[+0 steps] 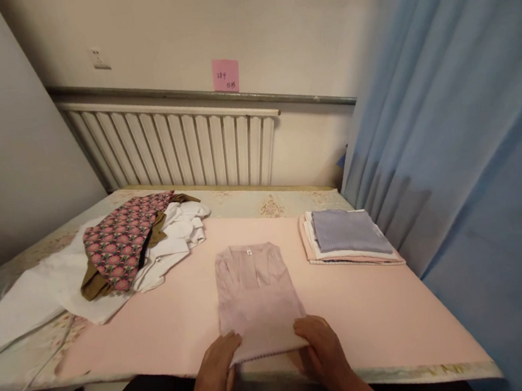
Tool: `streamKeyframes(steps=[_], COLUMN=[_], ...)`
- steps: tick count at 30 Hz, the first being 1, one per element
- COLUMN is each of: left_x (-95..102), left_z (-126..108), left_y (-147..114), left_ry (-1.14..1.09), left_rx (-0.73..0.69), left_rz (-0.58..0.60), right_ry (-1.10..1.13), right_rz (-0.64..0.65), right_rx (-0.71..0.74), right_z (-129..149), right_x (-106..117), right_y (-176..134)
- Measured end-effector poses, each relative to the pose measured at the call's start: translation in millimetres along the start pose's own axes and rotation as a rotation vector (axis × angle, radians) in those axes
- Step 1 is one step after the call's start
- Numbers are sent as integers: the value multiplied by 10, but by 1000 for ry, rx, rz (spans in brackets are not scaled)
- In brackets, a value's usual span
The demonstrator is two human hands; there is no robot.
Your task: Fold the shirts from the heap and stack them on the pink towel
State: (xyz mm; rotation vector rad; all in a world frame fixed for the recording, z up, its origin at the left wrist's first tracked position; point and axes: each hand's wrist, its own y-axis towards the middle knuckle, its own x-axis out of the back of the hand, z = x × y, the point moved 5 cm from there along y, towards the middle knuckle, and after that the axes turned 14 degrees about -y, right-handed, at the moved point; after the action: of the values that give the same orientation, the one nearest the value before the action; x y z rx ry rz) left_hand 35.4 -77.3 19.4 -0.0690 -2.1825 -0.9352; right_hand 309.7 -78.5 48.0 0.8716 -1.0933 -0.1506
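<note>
A pale mauve blouse (260, 303), folded to a narrow rectangle, lies on the pink cloth with its neckline away from me. My left hand (216, 369) grips its near left corner, fingers on top and thumb hidden beneath. On the opposite side, my right hand (322, 349) is closed around the near right corner. The blouse's near edge sits by the table's front edge, held between both hands.
A stack of folded clothes (351, 235), grey-blue on top, sits at the right. Loose clothes (128, 243), white, brown and patterned, are heaped at the left. A blue curtain (462, 132) hangs along the right. Behind the table stands a radiator (178, 142).
</note>
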Motion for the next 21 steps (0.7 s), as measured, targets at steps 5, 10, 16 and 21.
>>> streamKeyframes(steps=[5,10,16,21], left_x=[247,384,340,133], left_z=[-377,-536,-267,277], left_y=[-72,53,515,1143], left_ry=[-82,-181,-218,-122], left_rx=[-44,26,271,525], left_rz=[-71,-89,-149,-37], right_ry=[148,244,271,152], right_rz=[-58,-47,-3,42], right_rx=[-14,-149,-409,-562], right_z=[159,255,82,-309], right_x=[358,502,277,-245], right_y=[-120,-51,448,1038])
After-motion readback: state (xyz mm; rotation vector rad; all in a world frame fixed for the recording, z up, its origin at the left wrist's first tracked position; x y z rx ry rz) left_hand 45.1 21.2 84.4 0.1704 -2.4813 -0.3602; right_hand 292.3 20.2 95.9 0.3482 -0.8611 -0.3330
